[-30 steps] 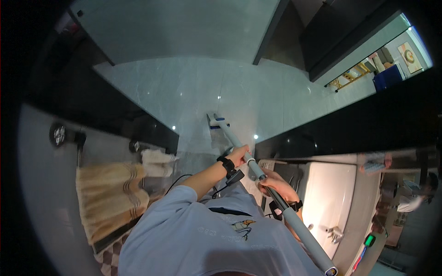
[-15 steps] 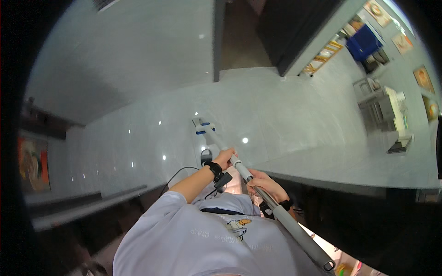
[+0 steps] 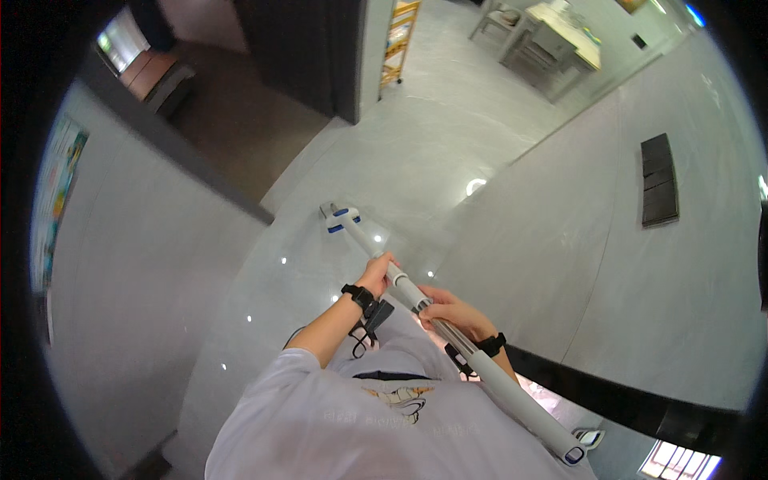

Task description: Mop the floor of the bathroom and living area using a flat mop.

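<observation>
A long mop with a white and steel pole [image 3: 404,286] slants across my body, its fat grey-white end low at the right. My left hand [image 3: 379,272] is closed round the upper white part of the pole. Lower down, nearer my body, my right hand [image 3: 458,310] wraps the pole around its steel section. The white and blue mop head [image 3: 344,219] rests on the shiny grey floor ahead, slightly left. Both wrists carry black bands, and a dark device with a cable hangs by the left one.
A doorway with a dark door [image 3: 300,56] opens ahead left, beside a grey wall [image 3: 136,240]. Beyond it stand a yellow rack [image 3: 398,44] and a pale table [image 3: 564,32] with chairs. A dark panel [image 3: 660,180] is on the right wall.
My view has turned to the right, so the doorway, rack and table have shifted left. Both hands keep their hold on the mop, whose head stays in front of me.
</observation>
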A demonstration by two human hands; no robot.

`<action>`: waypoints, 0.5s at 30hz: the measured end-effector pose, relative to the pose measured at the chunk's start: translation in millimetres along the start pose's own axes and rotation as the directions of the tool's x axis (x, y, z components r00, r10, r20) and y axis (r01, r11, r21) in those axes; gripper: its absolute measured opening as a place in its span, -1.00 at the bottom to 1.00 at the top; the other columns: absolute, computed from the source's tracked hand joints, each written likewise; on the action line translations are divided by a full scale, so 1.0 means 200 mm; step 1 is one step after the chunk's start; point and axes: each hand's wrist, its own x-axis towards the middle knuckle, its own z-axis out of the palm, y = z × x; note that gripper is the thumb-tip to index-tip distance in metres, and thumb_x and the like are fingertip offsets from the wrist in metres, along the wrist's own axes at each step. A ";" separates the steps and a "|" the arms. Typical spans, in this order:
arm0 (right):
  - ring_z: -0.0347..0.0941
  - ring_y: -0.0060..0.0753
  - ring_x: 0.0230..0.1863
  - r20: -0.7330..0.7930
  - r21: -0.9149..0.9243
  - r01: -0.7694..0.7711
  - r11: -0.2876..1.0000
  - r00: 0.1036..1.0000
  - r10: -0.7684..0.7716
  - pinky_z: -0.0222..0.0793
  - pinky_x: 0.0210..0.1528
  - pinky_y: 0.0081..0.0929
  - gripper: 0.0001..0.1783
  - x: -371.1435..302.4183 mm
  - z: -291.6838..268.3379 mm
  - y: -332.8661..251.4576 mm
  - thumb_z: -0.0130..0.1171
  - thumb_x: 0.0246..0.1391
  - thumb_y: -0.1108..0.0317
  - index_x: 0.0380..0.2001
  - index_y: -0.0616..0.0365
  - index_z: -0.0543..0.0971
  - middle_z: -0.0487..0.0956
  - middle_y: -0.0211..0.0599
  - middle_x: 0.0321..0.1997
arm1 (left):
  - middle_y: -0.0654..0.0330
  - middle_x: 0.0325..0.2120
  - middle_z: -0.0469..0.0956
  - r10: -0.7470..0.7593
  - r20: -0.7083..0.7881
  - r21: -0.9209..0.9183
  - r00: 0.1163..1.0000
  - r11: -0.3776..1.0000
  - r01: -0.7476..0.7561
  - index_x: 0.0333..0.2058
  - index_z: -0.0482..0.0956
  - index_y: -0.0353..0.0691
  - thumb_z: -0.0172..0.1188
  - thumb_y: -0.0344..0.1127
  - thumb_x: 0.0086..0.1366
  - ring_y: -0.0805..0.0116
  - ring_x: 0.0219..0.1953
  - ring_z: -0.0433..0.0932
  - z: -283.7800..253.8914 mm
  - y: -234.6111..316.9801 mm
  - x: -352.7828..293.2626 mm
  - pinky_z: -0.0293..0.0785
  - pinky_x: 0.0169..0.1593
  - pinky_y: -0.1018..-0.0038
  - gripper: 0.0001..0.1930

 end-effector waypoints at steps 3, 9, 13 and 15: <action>0.32 -0.71 -0.51 -0.064 0.071 0.001 0.997 0.998 0.004 0.25 -0.46 -0.76 -0.55 -0.01 -0.05 -0.09 0.05 -0.10 0.38 -0.07 0.24 0.34 0.34 -0.50 -0.51 | 0.19 -0.58 0.38 -0.063 -0.007 0.127 0.998 0.990 0.064 -0.42 0.32 -0.26 0.01 -0.37 0.09 0.33 -0.54 0.41 0.08 0.05 0.08 0.43 -0.44 0.39 -0.89; 0.33 -0.69 -0.52 -0.110 0.104 0.041 0.994 0.994 -0.029 0.22 -0.48 -0.73 -0.53 0.11 -0.55 -0.40 0.06 -0.10 0.36 -0.06 0.24 0.33 0.35 -0.48 -0.51 | 0.20 -0.56 0.40 -0.119 0.008 0.179 0.993 0.977 0.116 -0.37 0.34 -0.29 0.05 -0.38 0.06 0.36 -0.54 0.44 0.54 0.22 0.55 0.44 -0.49 0.42 -0.84; 0.33 -0.68 -0.53 -0.090 0.057 0.034 0.998 0.995 -0.029 0.21 -0.50 -0.72 -0.46 0.09 -0.98 -0.58 0.03 -0.08 0.37 0.03 0.28 0.25 0.36 -0.46 -0.55 | 0.18 -0.54 0.40 -0.132 -0.012 0.151 0.991 0.980 0.132 -0.39 0.33 -0.30 0.05 -0.38 0.06 0.37 -0.53 0.42 0.90 0.22 0.87 0.43 -0.46 0.42 -0.84; 0.32 -0.66 -0.54 -0.091 0.044 0.020 0.999 0.996 -0.016 0.20 -0.51 -0.70 -0.38 0.10 -1.15 -0.70 0.01 -0.06 0.39 0.11 0.32 0.18 0.36 -0.45 -0.59 | 0.18 -0.53 0.41 -0.112 -0.008 0.155 0.994 0.982 0.112 -0.38 0.33 -0.30 0.05 -0.38 0.06 0.37 -0.52 0.43 1.04 0.26 0.95 0.44 -0.46 0.42 -0.84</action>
